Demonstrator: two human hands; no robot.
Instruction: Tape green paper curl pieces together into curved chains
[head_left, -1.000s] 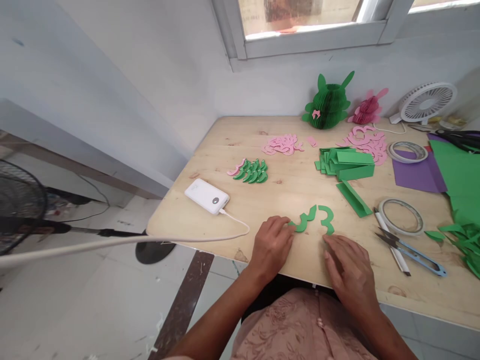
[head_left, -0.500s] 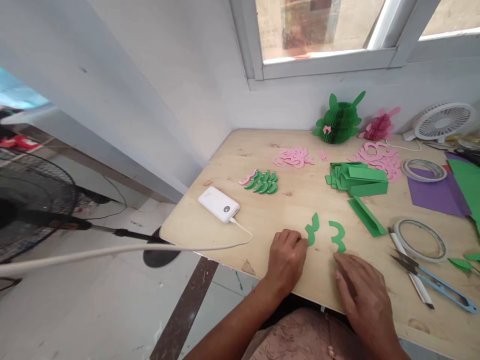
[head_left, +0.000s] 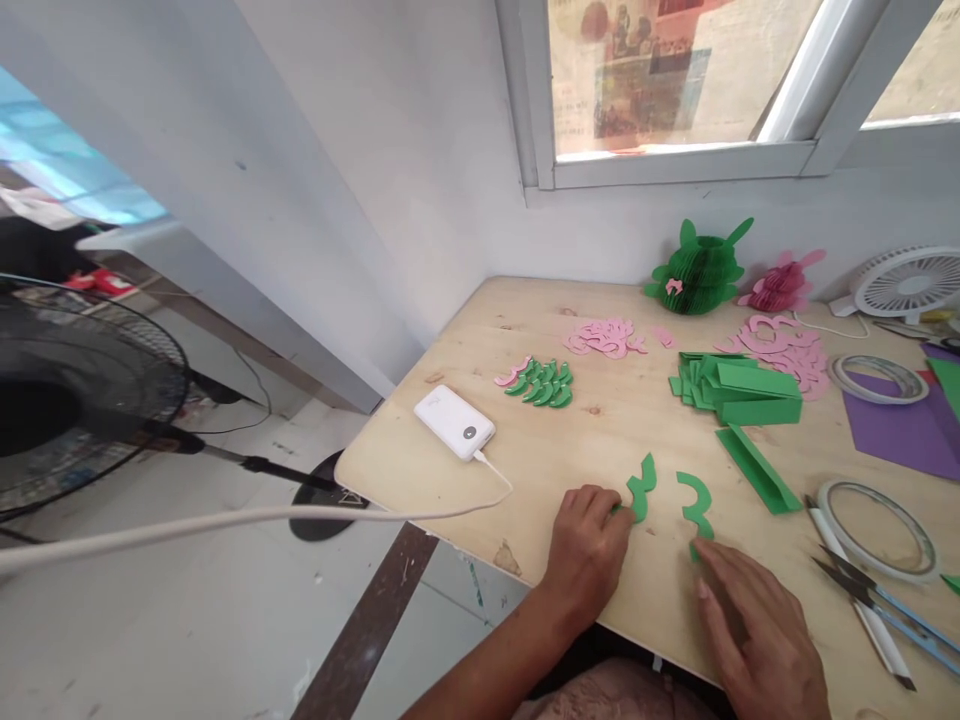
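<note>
Two wavy strips of green paper lie apart on the wooden table. My left hand [head_left: 589, 552] is curled closed at the lower end of the left green strip [head_left: 640, 494], with a bit of green showing at its fingertips. Beside it, my right hand [head_left: 765, 625] rests with fingers extended, its index fingertip touching the lower end of the right green strip [head_left: 697, 498]. The thumb of that hand is apart from the fingers.
Folded green paper [head_left: 750, 390], pink cutouts [head_left: 604, 338], small green crescents [head_left: 549, 383] and a white power bank [head_left: 454, 422] with a cable lie beyond. At right are tape rolls [head_left: 877, 530], a cutter and snips [head_left: 885, 600]. Green and pink paper figures [head_left: 697, 275] stand behind.
The camera view has shifted, so the table sits lower and further right. More of the right green strip's lower end shows by my right fingertip. My left hand stays at the left strip.
</note>
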